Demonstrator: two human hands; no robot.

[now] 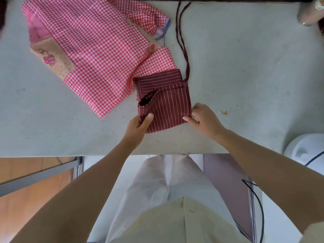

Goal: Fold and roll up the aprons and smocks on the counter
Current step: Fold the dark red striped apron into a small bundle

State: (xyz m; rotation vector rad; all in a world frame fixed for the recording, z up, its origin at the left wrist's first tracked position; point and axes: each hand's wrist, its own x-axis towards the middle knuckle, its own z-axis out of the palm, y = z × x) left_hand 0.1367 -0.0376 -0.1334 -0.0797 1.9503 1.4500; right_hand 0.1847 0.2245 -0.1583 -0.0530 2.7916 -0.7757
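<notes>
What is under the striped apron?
The apron lies on the counter, its far corner over the smock. Left hand and right hand grip it; the rest beneath is hidden.

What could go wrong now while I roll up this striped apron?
The long tie trails loose across the counter and may tangle. The far corner of the maroon striped apron seems to overlap the gingham smock, which could get dragged. A yellowish stain beside your right hand might mark the cloth.

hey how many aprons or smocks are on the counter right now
2. A dark red striped apron, folded small, lies near the counter's front edge, gripped by the left hand and right hand. A pink checked smock lies spread behind it, to the left. None looks hidden.
</notes>
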